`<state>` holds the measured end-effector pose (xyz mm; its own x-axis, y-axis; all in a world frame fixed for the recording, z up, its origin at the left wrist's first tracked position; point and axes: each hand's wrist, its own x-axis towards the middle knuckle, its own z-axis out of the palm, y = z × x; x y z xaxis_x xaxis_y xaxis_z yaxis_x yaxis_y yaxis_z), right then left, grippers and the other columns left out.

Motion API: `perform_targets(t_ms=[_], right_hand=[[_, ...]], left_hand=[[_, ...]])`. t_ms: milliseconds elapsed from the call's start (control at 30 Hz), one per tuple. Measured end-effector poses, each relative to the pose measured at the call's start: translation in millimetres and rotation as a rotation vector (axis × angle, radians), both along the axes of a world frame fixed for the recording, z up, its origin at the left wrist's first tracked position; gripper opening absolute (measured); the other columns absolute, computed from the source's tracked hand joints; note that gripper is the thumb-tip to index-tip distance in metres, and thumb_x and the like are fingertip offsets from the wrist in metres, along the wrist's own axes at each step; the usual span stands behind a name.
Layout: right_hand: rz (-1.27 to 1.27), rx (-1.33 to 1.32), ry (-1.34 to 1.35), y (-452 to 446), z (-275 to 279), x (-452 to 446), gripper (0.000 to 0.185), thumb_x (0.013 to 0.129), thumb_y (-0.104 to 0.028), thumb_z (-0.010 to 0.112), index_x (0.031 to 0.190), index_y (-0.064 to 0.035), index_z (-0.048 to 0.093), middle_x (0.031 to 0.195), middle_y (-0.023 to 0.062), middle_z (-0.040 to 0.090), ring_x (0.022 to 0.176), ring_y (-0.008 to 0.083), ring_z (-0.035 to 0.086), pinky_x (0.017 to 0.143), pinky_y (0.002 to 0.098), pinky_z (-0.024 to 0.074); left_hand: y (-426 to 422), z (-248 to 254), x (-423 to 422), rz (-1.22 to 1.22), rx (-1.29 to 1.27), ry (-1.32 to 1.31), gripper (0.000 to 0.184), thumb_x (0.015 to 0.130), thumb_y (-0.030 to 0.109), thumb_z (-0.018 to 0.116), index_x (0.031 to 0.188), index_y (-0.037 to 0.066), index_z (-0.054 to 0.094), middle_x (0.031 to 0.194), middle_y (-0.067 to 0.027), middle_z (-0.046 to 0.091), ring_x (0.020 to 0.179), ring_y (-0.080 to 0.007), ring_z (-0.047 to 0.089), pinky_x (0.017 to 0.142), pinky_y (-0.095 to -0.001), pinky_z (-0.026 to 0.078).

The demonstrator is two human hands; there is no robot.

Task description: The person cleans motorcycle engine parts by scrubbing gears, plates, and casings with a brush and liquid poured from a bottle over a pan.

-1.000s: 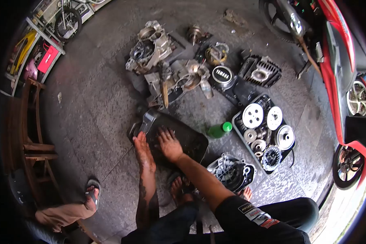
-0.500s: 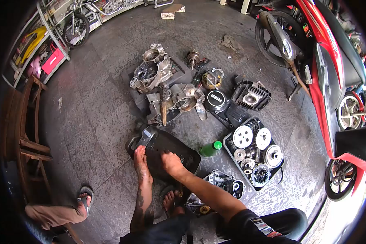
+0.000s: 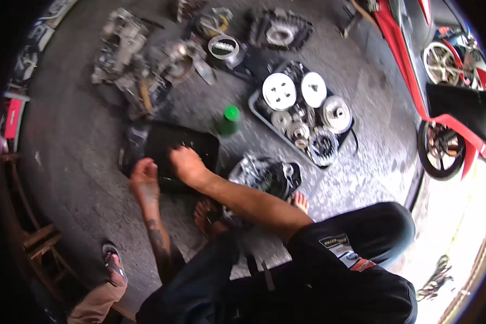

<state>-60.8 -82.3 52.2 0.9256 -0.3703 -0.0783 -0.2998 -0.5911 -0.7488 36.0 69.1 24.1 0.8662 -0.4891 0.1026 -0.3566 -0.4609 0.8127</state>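
Observation:
A shallow black tray [image 3: 186, 135] lies on the floor in front of me, with wet-looking specks inside. My left hand [image 3: 145, 177] is at its near left edge, fingers bent in around the rim; motion blur softens the contact. Over the inside of the tray, my right hand [image 3: 188, 166] is closed, knuckles up. Whatever its fingers hold is hidden beneath it. A green-capped bottle [image 3: 229, 123] stands just beyond the tray's right corner. Nearer my feet sits an engine cover [image 3: 262, 175], its inner side facing up.
To the right, a parts tray [image 3: 264, 114] carries several gears and clutch parts. Farther off lie crankcase halves [image 3: 121, 48], a round cover [image 3: 223, 47] and a finned cylinder [image 3: 281, 33]. A red motorcycle [image 3: 402, 59] stands at right; another person's sandalled foot [image 3: 113, 262] is at lower left.
The view has swung right and down, so floor items appear farther left and higher. My left fingers, outstretched before, are now bent. My right hand remains closed over the tray.

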Motion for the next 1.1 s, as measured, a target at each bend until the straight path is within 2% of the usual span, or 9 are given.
perform_targets(t_ms=[167, 267, 333, 500, 633, 700, 867, 933, 1100], right_hand=[[-0.217, 0.304, -0.597, -2, 68, -17, 0.012, 0.077, -0.005, 0.061, 0.086, 0.0019, 0.063, 0.088, 0.0189, 0.062, 0.087, 0.0365, 0.061, 0.074, 0.0422, 0.0508], [-0.018, 0.185, 0.009, 11, 11, -10, 0.014, 0.072, 0.001, 0.059, 0.086, 0.0026, 0.063, 0.091, 0.0201, 0.062, 0.088, 0.0385, 0.060, 0.078, 0.0427, 0.0508], [-0.175, 0.238, -0.119, 13, 20, -10, 0.019, 0.069, 0.003, 0.059, 0.088, 0.0026, 0.063, 0.092, 0.0202, 0.061, 0.090, 0.0383, 0.060, 0.080, 0.0430, 0.0503], [-0.293, 0.395, -0.770, 16, 52, -20, 0.027, 0.066, -0.002, 0.064, 0.092, 0.0018, 0.062, 0.095, 0.0208, 0.060, 0.094, 0.0375, 0.058, 0.082, 0.0434, 0.0484], [-0.189, 0.457, -0.135, 27, -18, -4, 0.024, 0.069, -0.003, 0.064, 0.092, 0.0025, 0.062, 0.096, 0.0206, 0.061, 0.091, 0.0377, 0.059, 0.080, 0.0435, 0.0484], [-0.343, 0.175, -0.313, 28, -14, -11, 0.015, 0.071, -0.004, 0.062, 0.086, 0.0010, 0.061, 0.088, 0.0203, 0.061, 0.085, 0.0385, 0.059, 0.073, 0.0447, 0.0496], [-0.301, 0.334, -0.620, 19, 22, -18, 0.020, 0.074, -0.003, 0.064, 0.093, 0.0028, 0.061, 0.088, 0.0201, 0.062, 0.089, 0.0391, 0.060, 0.078, 0.0424, 0.0501], [-0.053, 0.222, 0.067, 21, -2, -13, 0.016, 0.075, -0.004, 0.064, 0.090, 0.0032, 0.061, 0.085, 0.0190, 0.062, 0.086, 0.0380, 0.061, 0.075, 0.0426, 0.0499], [-0.325, 0.393, -0.466, 15, 28, -24, 0.023, 0.071, 0.002, 0.062, 0.094, 0.0008, 0.064, 0.094, 0.0210, 0.063, 0.096, 0.0370, 0.060, 0.080, 0.0425, 0.0512]], left_hand=[[-27, 70, -21, 0.087, -0.127, 0.058, 0.013, 0.086, 0.007, 0.065, 0.098, 0.001, 0.065, 0.092, -0.0068, 0.066, 0.081, -0.0130, 0.060, 0.074, -0.0261, 0.050], [-2, 11, 0, -0.146, 0.189, -0.062, 0.017, 0.088, 0.006, 0.062, 0.103, -0.002, 0.063, 0.095, -0.0087, 0.066, 0.086, -0.0131, 0.061, 0.077, -0.0256, 0.050], [-9, 12, -2, -0.002, -0.274, 0.216, 0.020, 0.088, 0.004, 0.061, 0.106, -0.004, 0.060, 0.099, -0.0096, 0.065, 0.089, -0.0145, 0.062, 0.080, -0.0254, 0.049], [-15, 69, -28, 0.033, -0.191, 0.032, 0.023, 0.087, 0.002, 0.061, 0.110, -0.002, 0.059, 0.104, -0.0132, 0.063, 0.094, -0.0160, 0.061, 0.082, -0.0270, 0.049], [-13, 9, 1, -0.181, 0.126, 0.030, 0.020, 0.087, 0.003, 0.062, 0.107, -0.001, 0.061, 0.102, -0.0110, 0.064, 0.091, -0.0155, 0.062, 0.080, -0.0276, 0.050], [-24, 35, -21, 0.060, 0.109, 0.050, 0.017, 0.087, 0.004, 0.063, 0.103, -0.001, 0.062, 0.100, -0.0087, 0.065, 0.090, -0.0145, 0.061, 0.080, -0.0267, 0.049], [-25, 46, -35, 0.022, -0.084, -0.108, 0.015, 0.085, 0.004, 0.063, 0.100, 0.000, 0.064, 0.096, -0.0087, 0.066, 0.088, -0.0169, 0.062, 0.079, -0.0279, 0.050], [-32, 56, -39, 0.019, 0.319, -0.031, 0.016, 0.086, 0.007, 0.061, 0.101, 0.003, 0.065, 0.100, -0.0099, 0.066, 0.092, -0.0231, 0.063, 0.083, -0.0313, 0.050], [-22, 54, -36, 0.085, -0.016, -0.062, 0.019, 0.089, 0.006, 0.058, 0.106, 0.001, 0.063, 0.105, -0.0111, 0.066, 0.097, -0.0214, 0.063, 0.085, -0.0315, 0.049]])
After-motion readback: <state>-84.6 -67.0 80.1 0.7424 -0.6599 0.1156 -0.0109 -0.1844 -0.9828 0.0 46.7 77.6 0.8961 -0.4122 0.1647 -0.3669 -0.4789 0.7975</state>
